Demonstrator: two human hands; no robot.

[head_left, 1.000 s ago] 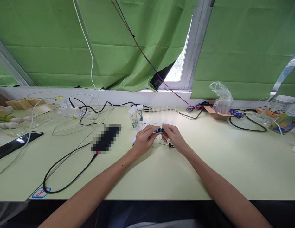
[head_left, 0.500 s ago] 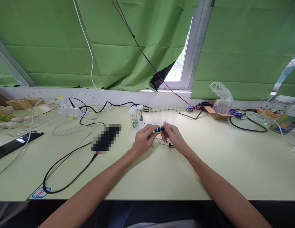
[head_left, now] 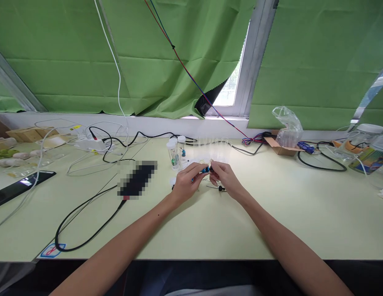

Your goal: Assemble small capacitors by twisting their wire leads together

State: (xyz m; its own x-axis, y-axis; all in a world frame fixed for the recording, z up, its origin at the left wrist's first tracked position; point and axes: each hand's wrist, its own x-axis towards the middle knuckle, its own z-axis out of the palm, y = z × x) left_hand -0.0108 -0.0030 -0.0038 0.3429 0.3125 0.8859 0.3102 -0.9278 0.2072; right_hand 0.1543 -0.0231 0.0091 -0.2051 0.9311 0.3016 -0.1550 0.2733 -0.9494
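Note:
My left hand (head_left: 186, 183) is closed around a small shiny blue part (head_left: 205, 169), whose exact kind I cannot make out. At the right end of that part, my right hand (head_left: 221, 174) pinches a small black piece (head_left: 211, 168). The two pieces meet or nearly meet between my fingertips. Below my right hand, a small black-headed piece with a thin metal stem (head_left: 221, 188) lies on the table. Beyond my left hand stand several clear tubes with white caps (head_left: 173, 155), holding small green and blue parts.
Clear upright tubes (head_left: 211, 150) stand behind my hands. A blurred dark device (head_left: 138, 179) with a black cable (head_left: 95, 236) lies to the left, and a phone (head_left: 24, 187) farther left. A cardboard box with a plastic bag (head_left: 285, 149) and jars (head_left: 372, 154) stand at the right.
My fingers have shifted slightly around the blue part and the black piece, which shows a little less. Otherwise the scene is the same.

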